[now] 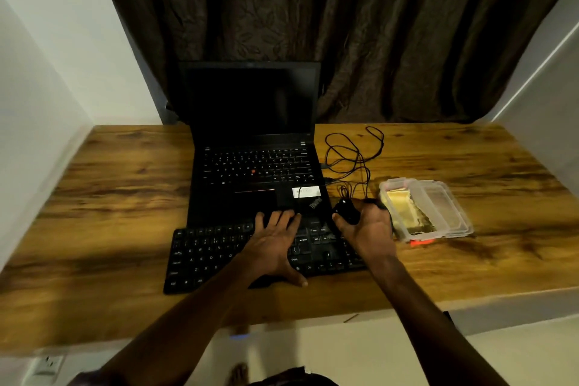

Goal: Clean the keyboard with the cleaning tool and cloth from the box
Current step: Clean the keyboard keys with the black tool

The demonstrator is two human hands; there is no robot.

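Note:
A black external keyboard (203,257) lies on the wooden desk in front of an open black laptop (250,166). My left hand (272,247) rests flat on the keyboard's middle, fingers spread, reaching its far edge. My right hand (366,229) hovers over the keyboard's right end, closed around a black computer mouse (346,210). To the right stands a clear plastic box (451,213) with a yellowish cloth (404,210) inside. The cleaning tool cannot be made out.
The mouse's black cable (351,153) lies in loops right of the laptop. A small orange item (421,242) peeks out under the box's near edge. Dark curtains hang behind the desk; white walls close in left and right. The desk's front edge (470,298) is near me.

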